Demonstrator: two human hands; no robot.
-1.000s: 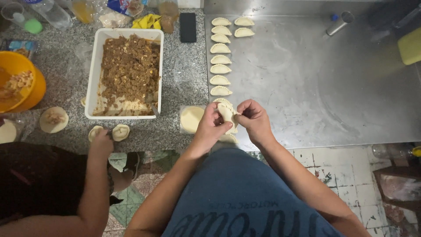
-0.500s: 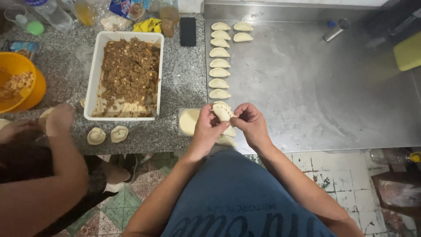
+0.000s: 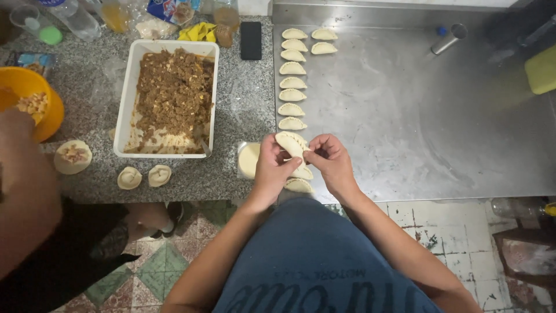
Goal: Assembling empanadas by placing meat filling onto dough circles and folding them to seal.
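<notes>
we're looking straight down and both hands are up on one folded dumpling (image 3: 291,143), a pale half-moon of dough held just above the counter edge. the left hand (image 3: 273,168) is curled shut around its lower left side, thumb on top, and the right hand (image 3: 330,159) pinches the right end of the seam between thumb and fingertips, so both are gripping the same piece. under the hands we can see two more filled dumplings (image 3: 299,184) lying on the counter, one partly hidden by the palms. just left of the left hand sits a stack of round dough discs (image 3: 248,160).

up the metal worktop (image 3: 428,116) runs a column of finished dumplings (image 3: 292,81), with two more (image 3: 323,42) set beside the top of it. on the speckled stone counter (image 3: 243,93) to the left stands a white rectangular tray of brown minced filling (image 3: 171,95), about half used on its near end. a black phone (image 3: 251,40) lies above the stone part. near the front edge rest two small folded pieces (image 3: 145,177) and an open disc with a spoonful of filling (image 3: 73,156). another person's arm (image 3: 23,185) looms large at far left, beside an orange bowl (image 3: 40,104); we can't see that hand.
</notes>
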